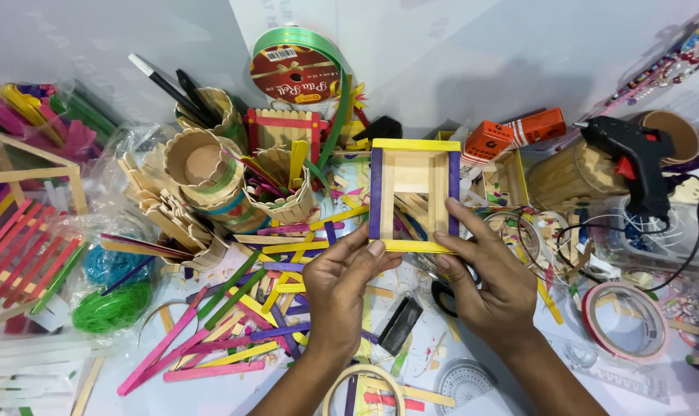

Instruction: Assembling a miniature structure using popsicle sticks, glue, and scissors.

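Note:
A small square box made of craft sticks (413, 194), with yellow top and bottom rims and purple side rims, is held upright above the cluttered table. My left hand (342, 289) pinches its lower left corner with the fingertips. On the lower right corner and right side sits my right hand (488, 281), thumb along the bottom yellow stick. Loose coloured craft sticks (234, 323) lie scattered under and left of my left hand.
A black glue gun (635, 162) rests at the right with its cord trailing down. Stick-built cups (207, 173) stand at centre left, a green ribbon roll (299, 65) behind them, a tape roll (625, 320) at lower right, green string (110, 308) at left.

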